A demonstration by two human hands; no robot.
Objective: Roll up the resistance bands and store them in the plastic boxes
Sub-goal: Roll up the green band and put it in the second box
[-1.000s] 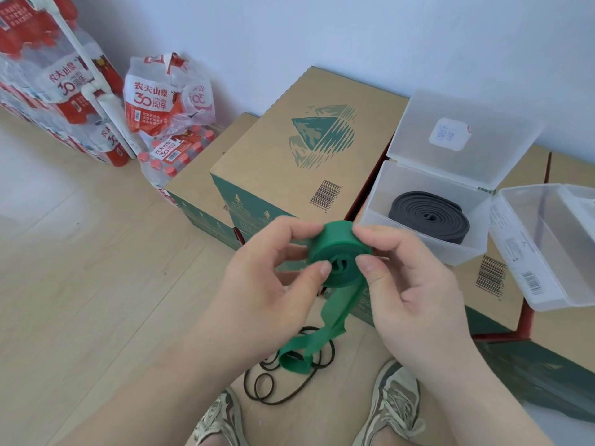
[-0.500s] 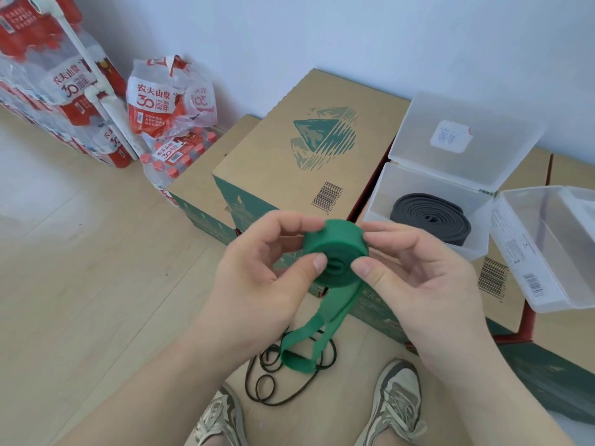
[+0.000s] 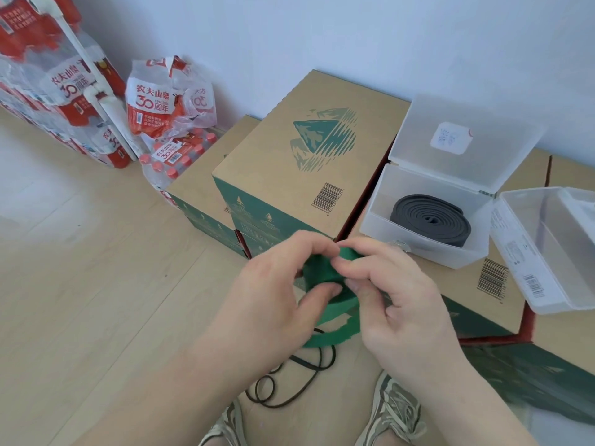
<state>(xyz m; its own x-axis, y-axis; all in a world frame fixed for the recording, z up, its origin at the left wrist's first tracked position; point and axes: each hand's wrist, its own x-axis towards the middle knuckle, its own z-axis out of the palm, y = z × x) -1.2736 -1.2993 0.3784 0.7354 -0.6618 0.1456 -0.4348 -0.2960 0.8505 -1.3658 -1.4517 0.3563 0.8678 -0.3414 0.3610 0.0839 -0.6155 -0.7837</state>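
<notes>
农夫山泉 30周年 on the water-bottle pack wrap; 30周年 also on the taller stack beside it

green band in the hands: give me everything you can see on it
The green band is a flat, matte strip that looks like rubber. Most of it is wound into a tight roll, held in the air in front of a cardboard box. The left hand and right hand both pinch the roll, with thumbs on the near side and fingers over the top, hiding much of it. The unrolled end hangs below as a short loop above thin black bands. Whether they touch is unclear.
</notes>
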